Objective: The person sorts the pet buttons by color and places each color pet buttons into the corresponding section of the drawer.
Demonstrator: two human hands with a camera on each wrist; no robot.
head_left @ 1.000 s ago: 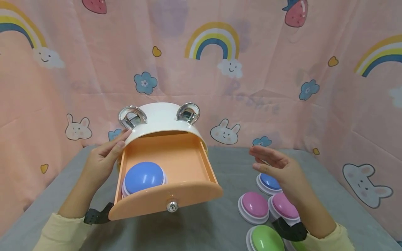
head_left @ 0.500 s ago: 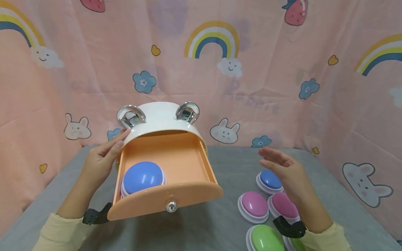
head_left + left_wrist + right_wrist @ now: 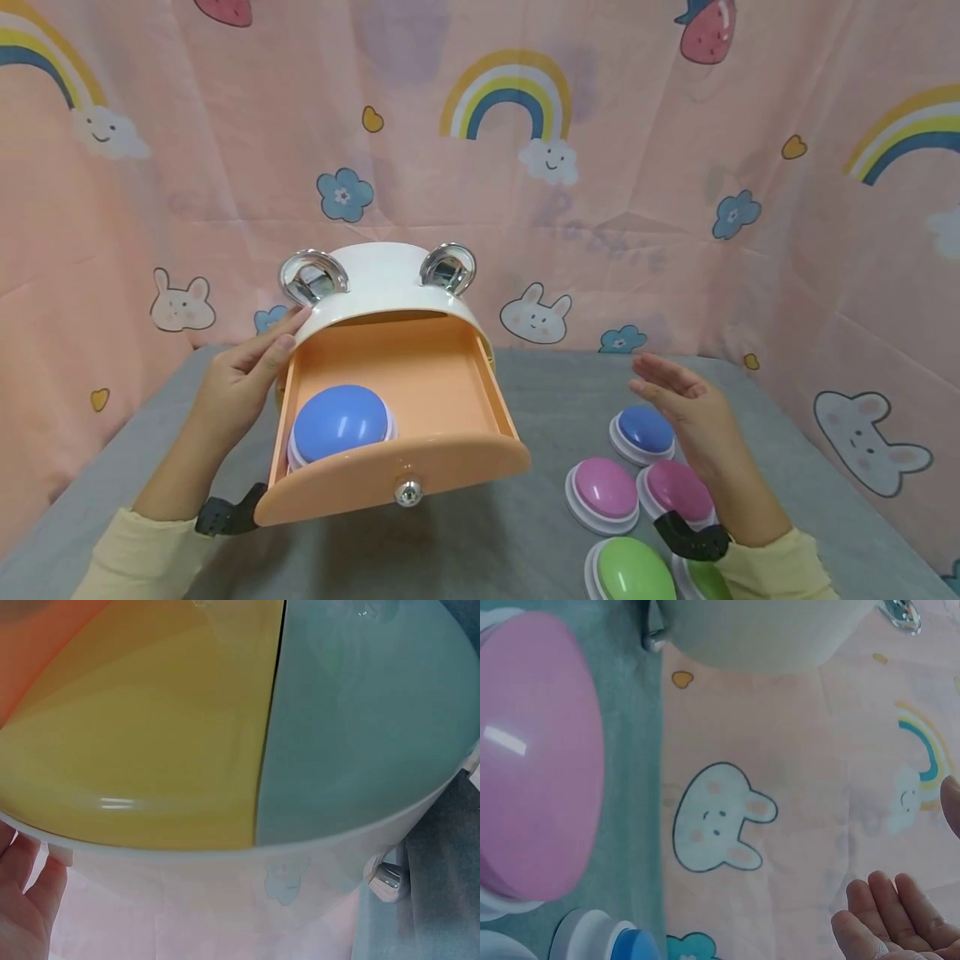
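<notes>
My left hand (image 3: 236, 387) holds the left edge of a white rounded drawer box (image 3: 382, 271) with silver ear-like rings. Its orange drawer (image 3: 442, 375) is pulled out, with a silver knob on the front. Inside, at the left, lies a blue domed push button (image 3: 341, 421) on a white base. The left wrist view shows the yellow drawer front (image 3: 150, 750) and green drawer front (image 3: 360, 720), with fingertips at the rim. Above the buttons on the right, my right hand (image 3: 693, 417) is held in the air, fingers extended, holding nothing.
On the grey tabletop (image 3: 536, 433) at right are a blue push button (image 3: 645, 432), two pink ones, including the left pink button (image 3: 603, 490), and two green ones, including the left green button (image 3: 633, 571). A pink patterned cloth (image 3: 637, 233) hangs behind.
My right hand has moved a little to the right, away from the drawer, uncovering more of the blue button on the table. The left hand and drawer box look nearly unchanged.
</notes>
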